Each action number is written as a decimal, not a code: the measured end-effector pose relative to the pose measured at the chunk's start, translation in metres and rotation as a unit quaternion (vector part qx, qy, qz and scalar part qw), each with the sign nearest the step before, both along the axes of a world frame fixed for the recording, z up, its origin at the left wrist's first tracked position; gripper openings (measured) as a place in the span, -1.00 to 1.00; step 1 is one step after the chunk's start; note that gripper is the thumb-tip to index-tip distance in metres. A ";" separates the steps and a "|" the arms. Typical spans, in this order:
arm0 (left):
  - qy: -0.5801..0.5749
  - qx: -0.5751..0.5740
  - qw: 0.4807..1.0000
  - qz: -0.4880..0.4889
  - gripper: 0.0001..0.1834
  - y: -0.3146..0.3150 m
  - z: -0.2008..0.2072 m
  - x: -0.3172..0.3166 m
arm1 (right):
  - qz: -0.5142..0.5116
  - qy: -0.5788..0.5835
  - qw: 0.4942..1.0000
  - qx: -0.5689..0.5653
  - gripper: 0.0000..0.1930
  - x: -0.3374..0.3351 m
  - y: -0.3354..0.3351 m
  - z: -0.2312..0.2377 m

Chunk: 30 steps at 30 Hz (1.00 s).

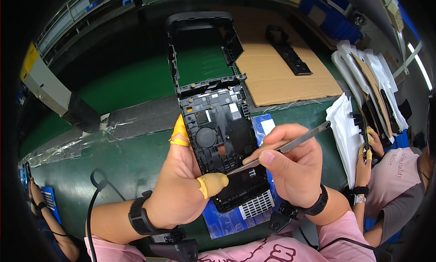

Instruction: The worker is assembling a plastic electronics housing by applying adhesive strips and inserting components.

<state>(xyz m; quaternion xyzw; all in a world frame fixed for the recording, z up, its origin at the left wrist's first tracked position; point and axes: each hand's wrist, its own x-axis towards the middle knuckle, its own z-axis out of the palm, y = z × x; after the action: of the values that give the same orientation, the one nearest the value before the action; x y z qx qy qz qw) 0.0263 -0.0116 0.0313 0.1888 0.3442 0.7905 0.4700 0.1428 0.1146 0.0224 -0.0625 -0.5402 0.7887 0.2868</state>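
Note:
My left hand (184, 180), with yellow finger cots on the thumb and a finger, grips a black plastic device housing (231, 130) along its left side. The housing has an open frame at its far end and a panel with a round disc and small brass inserts nearer me. Pinched in my right hand (293, 164) is a pair of metal tweezers (302, 138). Their tips lie at the lower part of the housing, close to my left thumb. Whether the tips hold anything is too small to make out.
Beneath the housing lies a blue plastic packet (222, 221) on the green table (131, 157). Another black plastic frame (290, 53) rests on a cardboard sheet (272, 89) at the back. White sleeves (340, 130) stand at right, beside a co-worker's hands (365, 157). Another person's arm (56, 230) shows at left.

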 end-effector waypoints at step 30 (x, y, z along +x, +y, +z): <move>-0.082 0.020 0.996 -0.015 -0.35 0.013 -0.003 -0.010 | -0.101 0.063 0.989 -0.086 -0.86 0.014 0.051 0.018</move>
<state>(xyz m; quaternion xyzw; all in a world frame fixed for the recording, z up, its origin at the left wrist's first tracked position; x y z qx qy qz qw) 0.0166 0.0011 0.0284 0.1381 0.2853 0.8028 0.5050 0.1563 0.1661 0.0404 -0.0916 -0.4421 0.8018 0.3915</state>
